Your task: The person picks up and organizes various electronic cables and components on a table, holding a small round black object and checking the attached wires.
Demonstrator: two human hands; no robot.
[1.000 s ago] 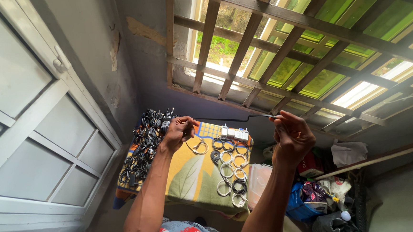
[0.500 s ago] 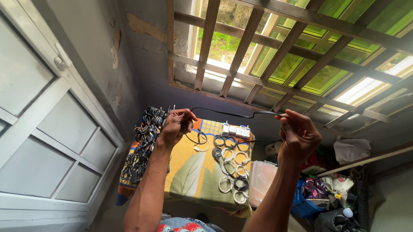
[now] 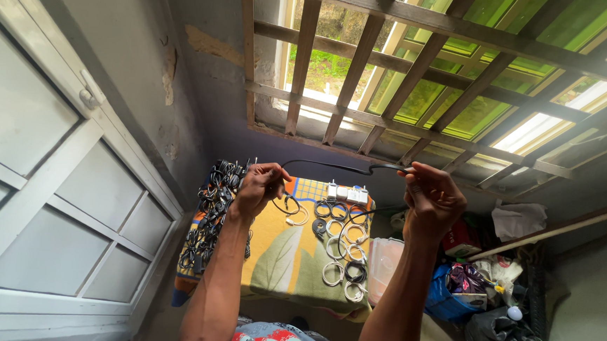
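Note:
A thin black cable stretches between my two raised hands. My left hand pinches one end, with a small loop of cable hanging beneath it. My right hand grips the other end, which widens into a dark plug. Below them lies a table covered with a yellow patterned cloth. On it sit several coiled black and white cables in rows, a heap of dark cables at the left edge, and small white chargers at the far side.
A white panelled door stands at the left. A wooden slatted window grille is ahead. A clear plastic box, a blue bag, dark bags and cloths crowd the floor at the right.
Both hands have risen a little and drawn the black cable tauter between them, and the view has tilted slightly.

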